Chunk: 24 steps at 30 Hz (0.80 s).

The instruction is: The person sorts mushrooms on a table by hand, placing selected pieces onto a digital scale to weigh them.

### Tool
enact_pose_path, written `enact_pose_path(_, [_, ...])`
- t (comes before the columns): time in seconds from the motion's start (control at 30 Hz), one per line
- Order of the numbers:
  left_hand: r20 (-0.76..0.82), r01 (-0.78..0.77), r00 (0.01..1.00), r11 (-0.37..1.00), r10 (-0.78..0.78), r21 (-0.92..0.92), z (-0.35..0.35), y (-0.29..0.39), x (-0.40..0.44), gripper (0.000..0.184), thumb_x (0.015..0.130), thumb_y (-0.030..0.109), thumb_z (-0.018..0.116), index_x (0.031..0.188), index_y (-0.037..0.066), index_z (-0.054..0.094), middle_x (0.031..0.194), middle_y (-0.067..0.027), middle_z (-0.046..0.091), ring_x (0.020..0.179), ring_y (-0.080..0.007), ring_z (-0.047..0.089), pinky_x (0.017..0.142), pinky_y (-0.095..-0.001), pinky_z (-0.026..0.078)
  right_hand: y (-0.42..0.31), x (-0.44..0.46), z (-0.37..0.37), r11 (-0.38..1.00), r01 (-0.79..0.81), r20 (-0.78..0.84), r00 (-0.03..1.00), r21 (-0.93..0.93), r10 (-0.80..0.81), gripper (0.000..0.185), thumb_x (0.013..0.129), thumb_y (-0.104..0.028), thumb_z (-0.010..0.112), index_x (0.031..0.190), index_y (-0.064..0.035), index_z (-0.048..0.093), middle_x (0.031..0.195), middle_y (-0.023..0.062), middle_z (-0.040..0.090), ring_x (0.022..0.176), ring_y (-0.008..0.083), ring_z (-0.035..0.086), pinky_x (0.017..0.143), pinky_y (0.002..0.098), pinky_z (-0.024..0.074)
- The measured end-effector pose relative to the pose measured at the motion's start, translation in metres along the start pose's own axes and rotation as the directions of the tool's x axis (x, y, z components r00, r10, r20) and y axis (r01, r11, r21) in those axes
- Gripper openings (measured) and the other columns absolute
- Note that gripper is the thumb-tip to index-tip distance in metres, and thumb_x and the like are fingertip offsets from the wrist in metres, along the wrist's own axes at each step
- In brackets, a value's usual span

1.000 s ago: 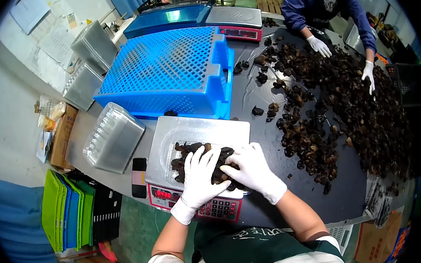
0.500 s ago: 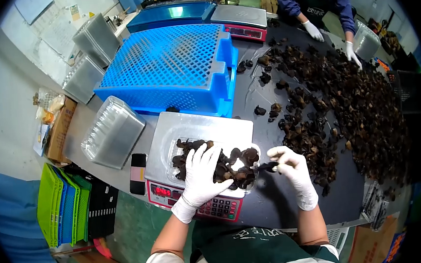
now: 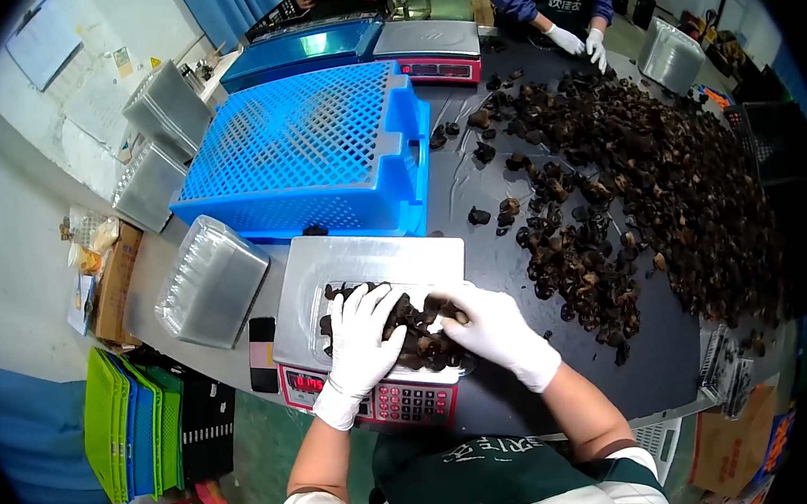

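A clear plastic tray (image 3: 325, 326) sits on the steel pan of a red electronic scale (image 3: 366, 260), heaped with dark wood ear mushrooms (image 3: 422, 347). My left hand (image 3: 361, 336), in a white glove, lies over the heap's left part, fingers stretched and thumb apart. From the right, my gloved right hand (image 3: 495, 325) reaches onto the heap with its fingers curled around a wood ear mushroom at the tray's right side. Its fingertips are partly hidden among the mushrooms. The scale's red digits (image 3: 310, 383) are lit but blurred.
A large pile of wood ears (image 3: 693, 201) covers the table's right side. An upturned blue crate (image 3: 291, 147) stands behind the scale, stacked clear trays (image 3: 211, 281) to its left. A phone (image 3: 263, 355) lies by the scale. Across the table a co-worker's gloved hands (image 3: 581, 44) touch the pile.
My right hand has moved left from beside the tray onto the heap, bringing a wood ear. My left hand stays on the heap. The co-worker's hands have come together. The view has shifted slightly.
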<state>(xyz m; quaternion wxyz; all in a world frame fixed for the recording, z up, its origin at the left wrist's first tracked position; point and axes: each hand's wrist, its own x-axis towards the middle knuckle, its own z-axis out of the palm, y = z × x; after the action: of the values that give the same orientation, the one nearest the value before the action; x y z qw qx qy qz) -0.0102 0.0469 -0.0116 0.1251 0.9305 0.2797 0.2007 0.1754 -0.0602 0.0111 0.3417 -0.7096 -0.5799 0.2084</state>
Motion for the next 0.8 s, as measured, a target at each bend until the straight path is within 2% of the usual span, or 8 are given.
enact_pose_path(0.03, [0.033,0.045,0.998,0.998,-0.044,-0.040,-0.002,0.000,0.000,0.053,0.074,0.022,0.070,0.125,0.014,0.057,0.127,-0.0073,0.056,0.124,-0.0316,0.044,0.109,-0.0520,0.024,0.003,0.005,0.011,0.985,0.143,-0.052,0.988,-0.100,-0.149,0.030,0.079,-0.014,0.062,0.109,-0.0129,0.064,0.095,0.0122,0.067,0.083,0.0304,0.067,0.069,0.0395,0.0549])
enact_pose_path(0.1, [-0.013,0.036,0.999,0.997,-0.037,-0.064,-0.004,0.003,-0.001,0.049,0.071,0.017,0.072,0.118,0.013,0.060,0.121,-0.0080,0.057,0.120,-0.0319,0.046,0.108,-0.0499,0.028,0.005,0.015,0.024,0.925,0.173,0.123,0.983,-0.337,-0.139,0.028,0.077,-0.011,0.062,0.105,-0.0121,0.064,0.092,0.0118,0.067,0.080,0.0299,0.067,0.068,0.0402,0.0542])
enact_pose_path(0.17, [-0.062,0.000,0.998,0.989,-0.010,-0.150,-0.005,0.000,-0.003,0.041,0.066,0.011,0.074,0.105,0.012,0.063,0.111,-0.0084,0.058,0.113,-0.0318,0.050,0.103,-0.0472,0.033,0.007,0.020,0.027,0.909,0.220,0.138,0.974,-0.355,-0.182,0.023,0.078,-0.014,0.060,0.100,-0.0104,0.065,0.086,0.0116,0.066,0.079,0.0295,0.066,0.068,0.0412,0.0535])
enact_pose_path(0.27, [-0.114,-0.098,0.990,0.989,0.086,-0.107,-0.005,0.002,0.001,0.036,0.062,0.006,0.074,0.097,0.011,0.064,0.102,-0.0084,0.055,0.104,-0.0321,0.051,0.094,-0.0455,0.039,0.004,0.018,0.010,0.990,0.093,0.092,0.992,-0.106,-0.083,0.026,0.079,-0.022,0.064,0.099,-0.0070,0.068,0.091,0.0132,0.067,0.081,0.0301,0.067,0.071,0.0395,0.0534])
enact_pose_path(0.43, [-0.033,-0.269,0.962,0.960,0.272,0.077,-0.009,0.009,0.011,0.040,0.066,0.005,0.069,0.104,0.017,0.066,0.109,-0.0082,0.054,0.111,-0.0329,0.049,0.099,-0.0479,0.037,0.013,-0.010,-0.036,0.858,-0.230,0.150,0.972,0.460,0.181,0.022,0.083,-0.017,0.067,0.098,-0.0005,0.068,0.070,-0.0022,0.055,0.061,0.0054,0.052,0.055,0.0232,0.0419])
enact_pose_path(0.57, [0.096,-0.340,0.939,0.936,0.331,0.096,-0.015,0.006,0.020,0.019,0.069,0.010,0.070,0.086,0.017,0.069,0.114,-0.0075,0.057,0.115,-0.0343,0.048,0.103,-0.0498,0.034,0.046,-0.063,-0.056,0.370,-0.387,0.276,0.907,0.845,0.318,0.020,0.088,-0.021,0.059,0.085,-0.0020,0.064,0.059,-0.0044,0.048,0.047,0.0040,0.039,0.048,0.0205,0.0324])
enact_pose_path(0.73, [-0.093,-0.224,0.973,0.955,0.209,-0.194,-0.034,0.001,0.030,0.016,0.067,0.005,0.073,0.082,0.010,0.068,0.107,-0.0091,0.060,0.110,-0.0339,0.052,0.095,-0.0459,0.042,0.090,-0.143,-0.049,0.024,-0.340,0.308,0.877,0.940,0.368,0.033,0.094,-0.032,0.049,0.075,-0.0045,0.054,0.062,0.0014,0.045,0.045,0.0079,0.035,0.043,0.0235,0.0292])
enact_pose_path(0.8, [-0.202,-0.140,0.976,0.935,0.076,-0.327,-0.037,0.012,0.027,0.014,0.071,-0.002,0.068,0.082,0.006,0.065,0.097,-0.0107,0.061,0.095,-0.0296,0.059,0.084,-0.0398,0.047,0.098,-0.173,-0.043,-0.144,-0.304,0.336,0.864,0.942,0.374,0.038,0.094,-0.035,0.047,0.068,-0.0061,0.046,0.064,0.0025,0.039,0.045,0.0097,0.029,0.042,0.0247,0.0278])
